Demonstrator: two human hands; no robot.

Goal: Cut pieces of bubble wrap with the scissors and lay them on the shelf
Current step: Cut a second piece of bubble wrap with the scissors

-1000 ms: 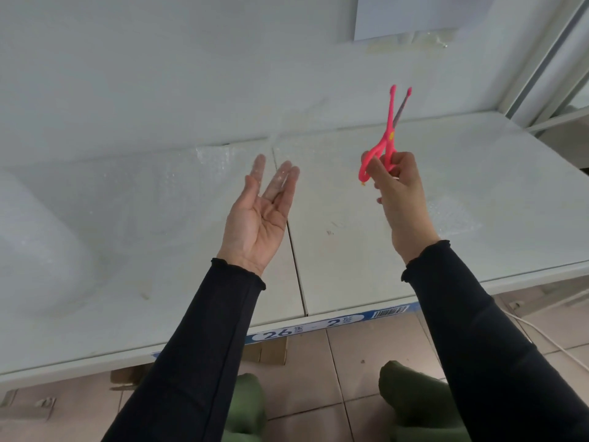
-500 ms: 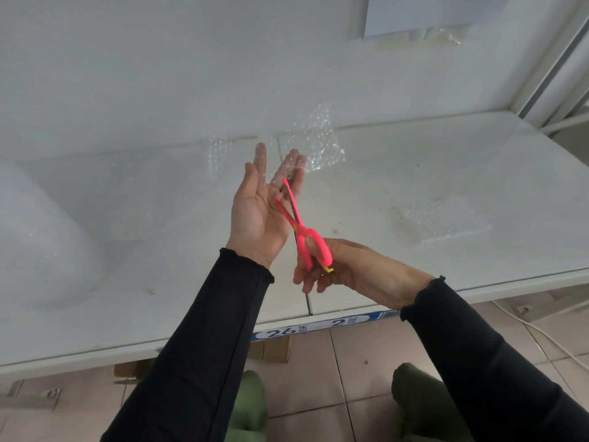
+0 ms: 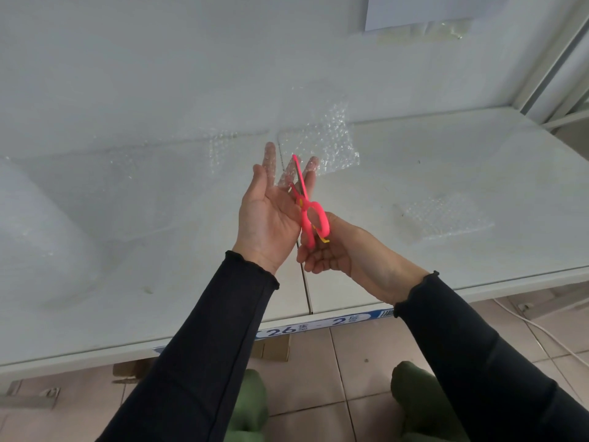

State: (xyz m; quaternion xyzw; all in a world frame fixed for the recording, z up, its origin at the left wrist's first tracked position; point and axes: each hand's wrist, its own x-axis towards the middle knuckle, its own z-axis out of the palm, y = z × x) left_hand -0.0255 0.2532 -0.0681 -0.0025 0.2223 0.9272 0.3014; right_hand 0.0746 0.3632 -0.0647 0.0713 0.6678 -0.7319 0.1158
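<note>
My left hand [image 3: 267, 218] is raised palm-up above the white shelf [image 3: 478, 148], its fingertips under a clear bubble wrap sheet [image 3: 325, 145] that stretches from the big roll [image 3: 38, 224] at the left. My right hand [image 3: 344, 253] grips the handles of the pink scissors [image 3: 310, 215] from below. The blades point up and away, lying across my left fingers at the sheet's edge. A cut piece of bubble wrap [image 3: 443, 218] lies flat on the shelf to the right.
The shelf backs onto a white wall with a taped paper [image 3: 414, 11]. A blue label strip [image 3: 287, 330] runs along the front edge. Below are a tiled floor, my green-clad knees [image 3: 251, 403] and a white cable [image 3: 541, 333].
My right hand has brought the scissors down from above the shelf to my left fingers, blades into the sheet. The free end of the wrap has lifted into view behind my left hand.
</note>
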